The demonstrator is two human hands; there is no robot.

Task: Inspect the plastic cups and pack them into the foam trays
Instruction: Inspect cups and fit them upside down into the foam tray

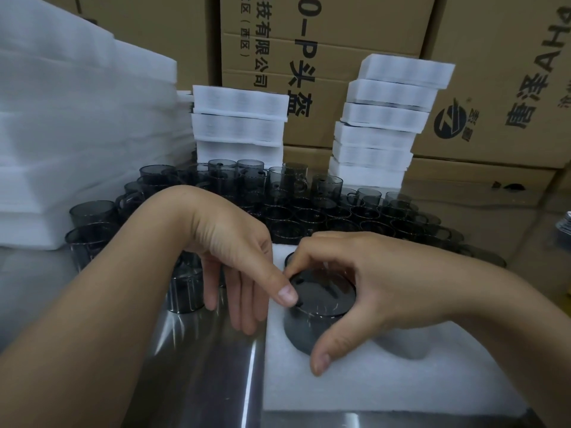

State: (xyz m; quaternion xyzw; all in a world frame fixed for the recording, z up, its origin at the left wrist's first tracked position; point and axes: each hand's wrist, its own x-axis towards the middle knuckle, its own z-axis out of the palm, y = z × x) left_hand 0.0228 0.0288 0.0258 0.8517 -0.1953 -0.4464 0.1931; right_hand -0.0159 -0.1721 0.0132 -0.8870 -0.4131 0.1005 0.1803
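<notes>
The right grip (370, 273) was clamped round the cup (324, 291) in the tray (386, 390); the left grip (228, 242) hung apart, thumb touching. Uneven pressing could tilt it, tearing the tray.

Cardboard boxes (324, 26) stacked behind (printed lettering); steel table (200, 381).

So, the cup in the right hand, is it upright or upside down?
Upside down: the cup shows its closed base on top, above the foam tray.
</notes>
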